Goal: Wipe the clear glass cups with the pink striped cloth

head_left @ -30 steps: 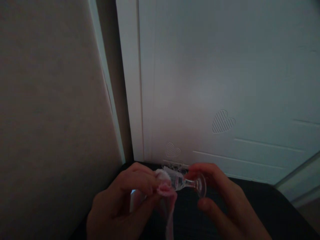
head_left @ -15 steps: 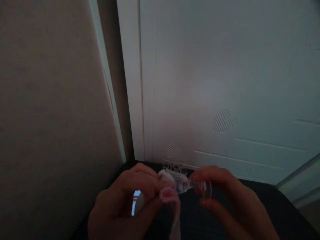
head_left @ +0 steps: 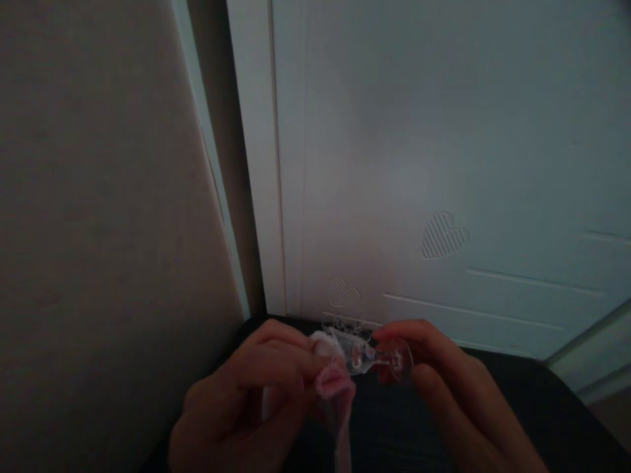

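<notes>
A small clear stemmed glass (head_left: 353, 351) lies on its side in the air between my hands, bowl to the left and round foot to the right. My left hand (head_left: 251, 387) pinches a pink cloth (head_left: 336, 382) around the rim, with part of the cloth tucked into the bowl and a strip hanging down. Around the foot curl the fingers of my right hand (head_left: 444, 387), its thumb at the near edge and other fingertips behind the clear disc.
Several small clear glasses (head_left: 348, 325) stand at the back of the dark tabletop (head_left: 394, 427), against a white panel (head_left: 404, 164) with embossed hearts. A beige wall (head_left: 108, 230) rises on the left.
The glass's foot has tilted more toward me, and my right thumb has shifted up and right along it. The cloth's folded edge has changed shape slightly in my left hand.
</notes>
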`<state>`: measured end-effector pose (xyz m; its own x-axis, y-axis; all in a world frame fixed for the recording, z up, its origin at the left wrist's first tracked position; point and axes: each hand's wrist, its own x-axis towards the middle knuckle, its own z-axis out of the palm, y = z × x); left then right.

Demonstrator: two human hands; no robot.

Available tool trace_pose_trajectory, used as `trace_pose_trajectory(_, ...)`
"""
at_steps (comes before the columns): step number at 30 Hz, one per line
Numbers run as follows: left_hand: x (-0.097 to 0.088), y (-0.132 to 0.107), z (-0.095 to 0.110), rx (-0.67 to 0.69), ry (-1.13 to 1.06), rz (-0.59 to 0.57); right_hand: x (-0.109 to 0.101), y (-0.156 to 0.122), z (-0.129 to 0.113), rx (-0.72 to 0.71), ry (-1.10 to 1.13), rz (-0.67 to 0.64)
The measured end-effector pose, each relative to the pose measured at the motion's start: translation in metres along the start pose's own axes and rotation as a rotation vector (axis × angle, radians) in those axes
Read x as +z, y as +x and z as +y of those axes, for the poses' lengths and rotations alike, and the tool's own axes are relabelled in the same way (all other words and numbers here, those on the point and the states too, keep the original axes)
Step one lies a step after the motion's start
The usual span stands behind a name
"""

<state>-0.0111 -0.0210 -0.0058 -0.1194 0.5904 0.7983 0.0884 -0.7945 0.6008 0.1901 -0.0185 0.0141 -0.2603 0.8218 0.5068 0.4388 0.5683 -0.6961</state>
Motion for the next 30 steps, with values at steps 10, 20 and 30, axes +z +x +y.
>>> trace_pose_trajectory(10, 0.001, -0.002, -0.004, -0.015, -0.022, -0.001, -0.007, 0.002, -0.004, 0.008, 0.198, 0.011)
trace_pose_trajectory(20, 0.002, 0.0, 0.001, 0.21, 0.047, 0.007, -0.005, 0.001, -0.001, -0.004, 0.105, -0.096)
trace_pose_trajectory(30, 0.01, -0.004, 0.005, 0.004, 0.075, -0.039, -0.011, -0.006, 0.002, -0.023, -0.001, -0.039)
